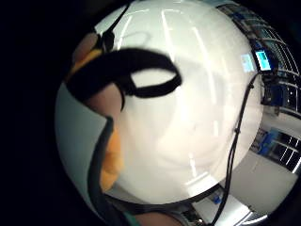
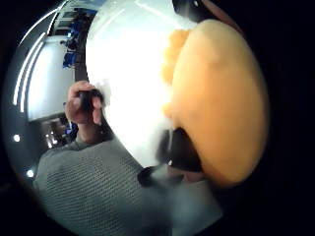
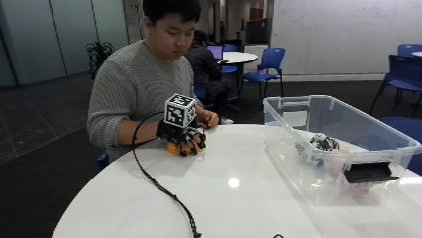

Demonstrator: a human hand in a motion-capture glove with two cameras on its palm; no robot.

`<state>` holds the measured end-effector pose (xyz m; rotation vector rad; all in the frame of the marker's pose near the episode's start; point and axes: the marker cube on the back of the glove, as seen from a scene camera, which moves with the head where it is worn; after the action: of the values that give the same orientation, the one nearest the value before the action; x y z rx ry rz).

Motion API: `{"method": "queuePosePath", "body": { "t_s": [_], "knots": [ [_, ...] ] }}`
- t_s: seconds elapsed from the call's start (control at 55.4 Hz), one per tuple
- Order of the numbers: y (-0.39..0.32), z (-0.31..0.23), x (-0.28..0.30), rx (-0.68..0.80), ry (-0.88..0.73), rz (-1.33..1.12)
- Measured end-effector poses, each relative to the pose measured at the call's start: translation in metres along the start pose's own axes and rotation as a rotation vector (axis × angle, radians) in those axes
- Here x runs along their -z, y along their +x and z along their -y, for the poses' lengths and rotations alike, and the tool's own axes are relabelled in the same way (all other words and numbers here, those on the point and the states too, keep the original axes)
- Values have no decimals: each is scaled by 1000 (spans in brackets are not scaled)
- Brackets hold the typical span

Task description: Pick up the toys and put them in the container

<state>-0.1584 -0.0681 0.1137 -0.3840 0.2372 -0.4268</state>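
An orange soft toy (image 3: 179,147) sits on the white round table (image 3: 224,193) in front of the person. My gloved right hand (image 3: 181,134) is over it with fingers curled round it, gripping it. The orange toy (image 2: 219,98) fills much of the thumb side palm view, close against the palm, and a strip of the toy (image 1: 112,157) shows in the little finger side view. The clear plastic container (image 3: 336,144) stands to the right on the table, with a black-and-white toy (image 3: 323,144) and other toys inside.
The bare left hand (image 3: 210,119) rests on the table behind the gloved hand, holding a small dark thing (image 2: 88,101). A black cable (image 3: 161,188) runs from the glove across the table toward the front edge. Blue chairs stand behind the table.
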Motion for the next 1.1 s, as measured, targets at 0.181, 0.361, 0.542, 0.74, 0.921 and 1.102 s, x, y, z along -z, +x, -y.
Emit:
{"method": "queuePosePath", "body": {
  "t_s": [0.181,0.361,0.542,0.74,0.921,1.102],
  "knots": [
    [-3,4,-1,10,14,-8],
    [1,8,10,48,109,41],
    [0,28,74,118,185,48],
    [2,78,217,265,360,-56],
    [-12,137,307,239,415,51],
    [-50,230,312,131,393,149]
  ]
}}
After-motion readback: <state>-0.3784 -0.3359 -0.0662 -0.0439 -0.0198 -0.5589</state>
